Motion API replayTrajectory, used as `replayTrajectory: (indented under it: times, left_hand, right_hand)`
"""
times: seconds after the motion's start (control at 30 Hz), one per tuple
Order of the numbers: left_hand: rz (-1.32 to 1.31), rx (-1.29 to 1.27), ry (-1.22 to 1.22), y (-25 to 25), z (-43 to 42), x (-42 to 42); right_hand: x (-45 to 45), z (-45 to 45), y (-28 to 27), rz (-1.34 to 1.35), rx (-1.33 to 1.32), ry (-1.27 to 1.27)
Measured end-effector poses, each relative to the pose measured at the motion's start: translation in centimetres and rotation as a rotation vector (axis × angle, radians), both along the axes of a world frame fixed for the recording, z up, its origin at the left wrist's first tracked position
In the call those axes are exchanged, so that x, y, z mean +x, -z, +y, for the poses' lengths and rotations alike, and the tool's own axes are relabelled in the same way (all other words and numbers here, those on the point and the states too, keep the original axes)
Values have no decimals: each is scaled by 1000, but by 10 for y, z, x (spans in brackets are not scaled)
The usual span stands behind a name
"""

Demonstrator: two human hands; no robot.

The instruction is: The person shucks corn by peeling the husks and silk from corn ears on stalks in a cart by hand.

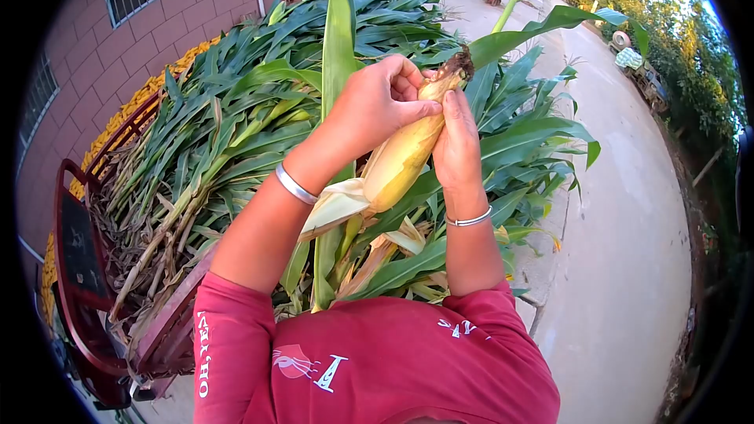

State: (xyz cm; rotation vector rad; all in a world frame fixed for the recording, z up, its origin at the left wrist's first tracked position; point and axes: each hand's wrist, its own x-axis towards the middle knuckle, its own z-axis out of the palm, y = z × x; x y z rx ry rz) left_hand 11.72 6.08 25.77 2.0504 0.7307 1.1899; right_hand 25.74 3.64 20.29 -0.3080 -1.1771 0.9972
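Note:
In front of my chest is an ear of corn (pixel 397 169), tilted with its dark, dried silk tip (pixel 455 71) up and to the right. Yellowish inner husk covers most of it. My left hand (pixel 389 98) is closed, its thumb and fingers pinching the husk just below the tip. On the other side, my right hand (pixel 457 137) grips the upper part of the ear with thumb and fingers; some of those fingers are hidden behind it. A peeled-back pale husk leaf (pixel 339 206) hangs at the lower end, by the green stalk (pixel 326 251).
A large heap of cut green corn stalks (pixel 259 102) lies ahead and to the left, on a red metal cart (pixel 82 267). Yellow corn cobs (pixel 133 106) line the brick wall (pixel 94 55). To the right runs a concrete road (pixel 620 212) with trees beyond.

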Motion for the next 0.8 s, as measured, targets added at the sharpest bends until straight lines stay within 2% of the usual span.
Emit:
replayTrajectory:
  times: [0.13, 0.2, 0.23, 0.3, 0.43, 0.57, 0.63, 0.7, 0.77, 0.8]
  left_hand:
    - [-42, 131, -46, -7, -1, 2]
    - [47, 318, -152, -14, -2, 1]
    - [47, 319, -153, -17, -4, 2]
    - [185, 485, -331, -23, -10, 2]
    - [206, 427, -320, -35, -11, 0]
    - [300, 511, -354, -37, -15, 0]
    - [294, 671, -429, -31, -18, 2]
    - [339, 685, -444, -28, -20, -1]
    - [449, 814, -370, -25, -25, -5]
    - [558, 910, -292, -19, -27, -10]
  right_hand:
    - [-12, 0, -8, 56, -32, 9]
    - [-16, -3, -14, 178, -105, -68]
    - [-17, -2, -12, 178, -104, -69]
    - [-18, 2, -6, 68, -123, 36]
    - [-21, 4, -7, 16, -93, 1]
    - [-25, 1, -9, 11, -57, 14]
    - [-26, -1, -11, 16, -63, 20]
    - [-25, -3, -10, 8, -50, 17]
    - [-24, -5, -8, -4, -34, 24]
    - [-29, -3, -8, -9, 9, 125]
